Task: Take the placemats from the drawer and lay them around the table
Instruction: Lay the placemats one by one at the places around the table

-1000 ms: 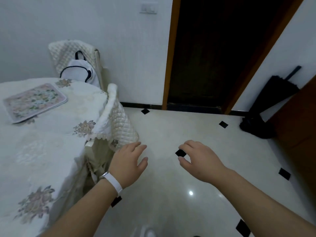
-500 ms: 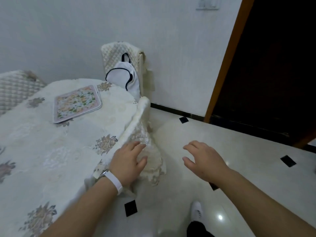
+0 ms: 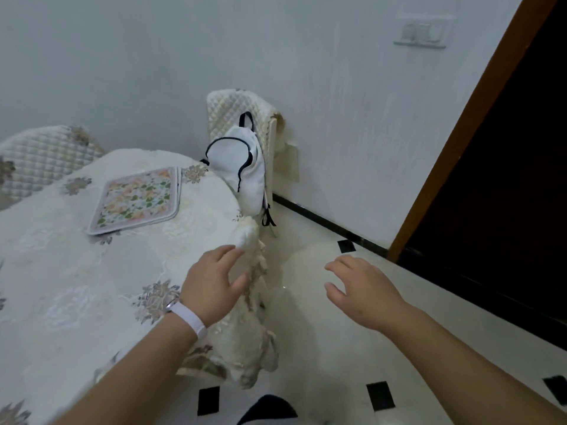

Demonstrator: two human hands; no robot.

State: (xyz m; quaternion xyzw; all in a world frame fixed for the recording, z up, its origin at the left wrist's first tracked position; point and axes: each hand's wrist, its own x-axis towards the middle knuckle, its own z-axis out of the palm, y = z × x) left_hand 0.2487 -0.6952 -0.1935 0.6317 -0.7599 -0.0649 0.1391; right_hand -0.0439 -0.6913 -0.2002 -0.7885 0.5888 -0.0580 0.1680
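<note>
Both hands have turned back toward the bench [image 3: 61, 286]: the left hand [image 3: 211, 286] hangs over its edge, the right hand [image 3: 362, 289] over the floor [image 3: 322, 363], fingers loosely spread and holding nothing. Farther, the placemats [image 3: 136, 199] lie stacked on the bench, so spreading them around probably comes next.

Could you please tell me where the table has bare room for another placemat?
The tablecloth is bare between the floral placemats and the left hand, and left of the placemats. It is tighter at the far edge, where a white bag hangs close.
</note>
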